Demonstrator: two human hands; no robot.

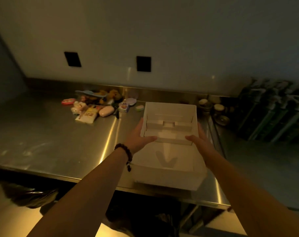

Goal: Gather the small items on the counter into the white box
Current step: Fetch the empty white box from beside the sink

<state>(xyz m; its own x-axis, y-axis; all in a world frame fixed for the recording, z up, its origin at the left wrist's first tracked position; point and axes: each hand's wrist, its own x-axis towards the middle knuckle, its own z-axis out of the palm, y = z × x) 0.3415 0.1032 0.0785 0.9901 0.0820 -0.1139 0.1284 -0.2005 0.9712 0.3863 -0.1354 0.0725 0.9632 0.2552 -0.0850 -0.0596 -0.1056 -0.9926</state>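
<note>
Both hands, left hand point(140, 136) and right hand point(201, 140), grip the tilted white insert point(169, 124) above the white box point(166, 170); blurred small items point(97, 105) lie beyond.

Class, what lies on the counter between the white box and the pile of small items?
In the head view, only bare steel counter separates white box from pile.

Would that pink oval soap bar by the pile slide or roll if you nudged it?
The soap looks smooth and rounded, so it would probably slide easily on the shiny steel counter. It lies flat, so rolling seems unlikely. It may feel slippery to pinch.
</note>
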